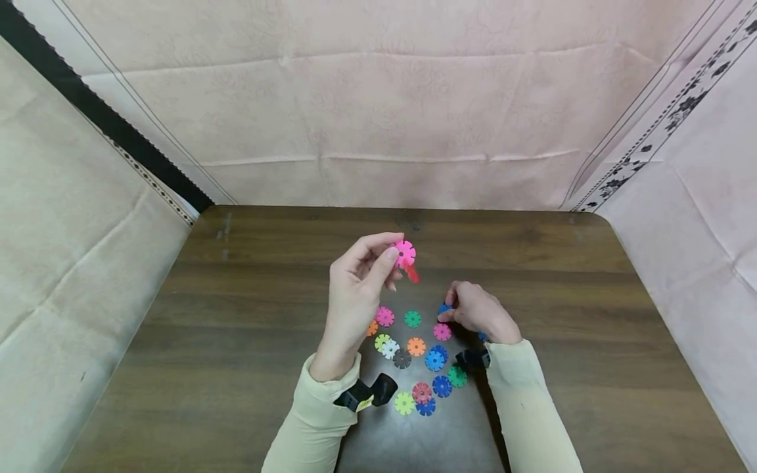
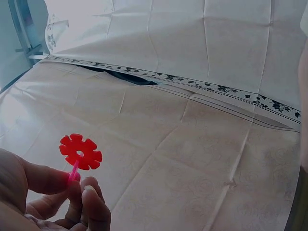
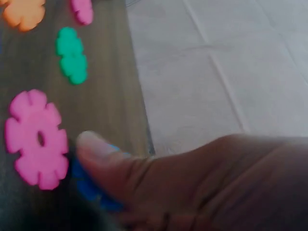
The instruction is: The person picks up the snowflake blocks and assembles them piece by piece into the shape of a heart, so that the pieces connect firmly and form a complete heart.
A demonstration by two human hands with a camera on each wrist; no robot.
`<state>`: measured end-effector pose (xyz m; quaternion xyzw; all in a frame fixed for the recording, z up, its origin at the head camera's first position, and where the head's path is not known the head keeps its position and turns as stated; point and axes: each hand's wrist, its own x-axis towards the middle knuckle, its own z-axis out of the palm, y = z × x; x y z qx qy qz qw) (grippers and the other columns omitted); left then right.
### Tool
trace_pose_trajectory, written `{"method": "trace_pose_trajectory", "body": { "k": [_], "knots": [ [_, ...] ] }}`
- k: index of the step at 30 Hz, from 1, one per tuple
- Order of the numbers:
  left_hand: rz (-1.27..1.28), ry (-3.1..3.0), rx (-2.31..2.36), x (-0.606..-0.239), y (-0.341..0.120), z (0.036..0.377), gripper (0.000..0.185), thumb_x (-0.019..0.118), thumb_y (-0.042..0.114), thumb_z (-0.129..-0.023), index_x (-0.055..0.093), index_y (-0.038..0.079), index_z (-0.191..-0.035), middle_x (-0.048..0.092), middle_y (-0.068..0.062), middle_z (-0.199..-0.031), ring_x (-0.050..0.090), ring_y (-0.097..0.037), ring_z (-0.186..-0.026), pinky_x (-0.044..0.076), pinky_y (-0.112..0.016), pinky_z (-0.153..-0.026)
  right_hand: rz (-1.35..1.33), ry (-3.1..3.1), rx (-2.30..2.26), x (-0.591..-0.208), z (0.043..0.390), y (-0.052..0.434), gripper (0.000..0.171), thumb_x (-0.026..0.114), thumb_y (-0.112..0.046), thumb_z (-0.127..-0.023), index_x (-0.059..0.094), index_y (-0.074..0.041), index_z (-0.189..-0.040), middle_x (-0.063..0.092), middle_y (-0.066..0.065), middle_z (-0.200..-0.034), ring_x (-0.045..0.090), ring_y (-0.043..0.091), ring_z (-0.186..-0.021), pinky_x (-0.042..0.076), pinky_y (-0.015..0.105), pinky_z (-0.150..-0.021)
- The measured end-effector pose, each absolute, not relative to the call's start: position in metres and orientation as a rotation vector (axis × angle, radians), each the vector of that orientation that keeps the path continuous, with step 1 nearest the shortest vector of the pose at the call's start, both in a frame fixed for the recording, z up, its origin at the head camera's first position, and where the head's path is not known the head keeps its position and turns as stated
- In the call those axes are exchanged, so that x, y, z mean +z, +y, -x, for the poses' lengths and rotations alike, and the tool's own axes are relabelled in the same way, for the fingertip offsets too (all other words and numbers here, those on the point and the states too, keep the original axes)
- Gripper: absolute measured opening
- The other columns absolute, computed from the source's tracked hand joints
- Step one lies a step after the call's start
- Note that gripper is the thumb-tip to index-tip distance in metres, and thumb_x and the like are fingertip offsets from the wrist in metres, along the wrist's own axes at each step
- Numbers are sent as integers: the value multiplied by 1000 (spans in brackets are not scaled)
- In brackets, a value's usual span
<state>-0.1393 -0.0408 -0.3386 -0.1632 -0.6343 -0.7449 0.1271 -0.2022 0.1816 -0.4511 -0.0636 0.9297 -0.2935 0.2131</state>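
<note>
A: Dark wood-grain surface (image 1: 236, 328), rounded corner at 2 o'clock. Hung all round with pale cloth (image 1: 378, 98): creased pink at 12 o'clock, beige at 9 o'clock, a black patterned border at 10 and at 2.

B: And on the surface?

A: Scattered notched discs (image 1: 414, 358) at 6 o'clock, between the two sleeves: pink, green, orange, blue, yellow, white, dark.

B: Left hand (image 1: 355, 295)?

A: Raised above the scatter, fingers (image 2: 48, 180) pinched on a magenta disc (image 1: 405, 252) slotted into a red disc (image 2: 80, 152). From the wrist view, only the red one clear; the magenta one edge-on, a thin stalk.

B: Right hand (image 1: 476, 312)?

A: Down at 3 o'clock of the scatter, fingers curled on a blue disc (image 1: 444, 308), just beside a pink disc (image 3: 36, 139) lying flat. Thumb over most of the blue one; outline hard to make out, wrist view blurred.

B: Anything cut off?

A: Both forearms at the lower edge. Black straps at the wrists, details too small to tell.
</note>
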Motion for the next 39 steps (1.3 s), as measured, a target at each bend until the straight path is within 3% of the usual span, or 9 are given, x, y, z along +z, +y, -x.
{"method": "trace_pose_trajectory", "body": {
  "k": [7, 10, 13, 16, 19, 21, 24, 39],
  "knots": [
    [529, -1963, -2122, -339, -41, 137, 20, 53, 12, -101, 65, 2, -113, 58, -13, -80, 50, -25, -61, 46, -24, -53, 405, 2568, -1561, -410, 183, 188, 20, 73, -31, -87, 67, -18, -103, 65, 3, -92, 59, 29, -80, 55, 37, -69],
    [583, -2003, -2089, -339, -40, 137, 20, 52, 14, -101, 65, 4, -114, 56, -9, -81, 48, -26, -60, 44, -24, -53, 526, 2536, -1812, -388, 169, 183, 14, 71, -27, -90, 71, -21, -102, 69, 0, -96, 61, 26, -83, 55, 37, -71],
    [608, -2038, -2061, -339, -39, 137, 20, 52, 14, -101, 65, 6, -114, 54, -6, -83, 49, -24, -62, 44, -26, -52, 723, 2562, -1986, -369, 154, 173, 15, 71, -8, -88, 73, -16, -102, 71, 2, -94, 63, 21, -83, 55, 31, -74],
    [621, -2070, -2031, -339, -38, 137, 21, 53, 14, -101, 66, 7, -114, 52, -6, -83, 48, -23, -61, 40, -26, -50, 1004, 2593, -2148, -353, 143, 159, 19, 72, 6, -83, 73, -2, -99, 71, 9, -88, 64, 19, -78, 55, 26, -73],
    [629, -2084, -2013, -340, -38, 137, 21, 53, 14, -101, 68, 7, -114, 51, -5, -83, 46, -23, -60, 37, -25, -48, 1291, 2622, -2230, -342, 138, 149, 14, 73, -1, -85, 71, 8, -95, 69, 14, -81, 63, 17, -70, 54, 22, -68],
    [632, -2089, -2002, -340, -39, 137, 21, 52, 14, -101, 68, 8, -113, 50, -5, -82, 46, -22, -60, 36, -25, -47, 1393, 2657, -2227, -339, 136, 145, 23, 73, -12, -88, 71, 9, -94, 68, 13, -78, 60, 13, -68, 52, 19, -65],
    [628, -2092, -1996, -340, -40, 137, 20, 53, 13, -101, 68, 8, -112, 50, -5, -82, 47, -22, -60, 37, -25, -47, 1438, 2712, -2179, -336, 135, 142, 31, 70, -22, -90, 71, 9, -93, 66, 12, -76, 57, 12, -67, 50, 17, -63],
    [600, -2097, -1974, -340, -40, 137, 20, 56, 13, -99, 69, 6, -113, 51, -5, -82, 46, -22, -61, 37, -24, -50, 1431, 2867, -2033, -361, 147, 150, 31, 71, -29, -90, 73, 1, -98, 69, 7, -80, 59, 13, -72, 50, 18, -69]
  ]
}}
